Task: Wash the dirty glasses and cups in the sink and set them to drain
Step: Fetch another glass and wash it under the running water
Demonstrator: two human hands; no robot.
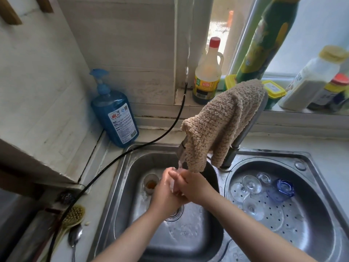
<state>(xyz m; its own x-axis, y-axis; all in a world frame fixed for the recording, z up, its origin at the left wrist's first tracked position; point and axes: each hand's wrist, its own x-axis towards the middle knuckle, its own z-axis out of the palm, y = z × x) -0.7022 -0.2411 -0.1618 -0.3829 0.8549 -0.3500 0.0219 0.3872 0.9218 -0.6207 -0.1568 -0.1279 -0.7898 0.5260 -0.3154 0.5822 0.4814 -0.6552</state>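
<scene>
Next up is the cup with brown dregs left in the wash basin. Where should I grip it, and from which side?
Grip the cup by its upper wall just under the rim, coming from above with fingers either side. It stands upright and open-topped near the basin's back left wall, with the hands close on its right, so the sides look cramped; the top is free.
</scene>
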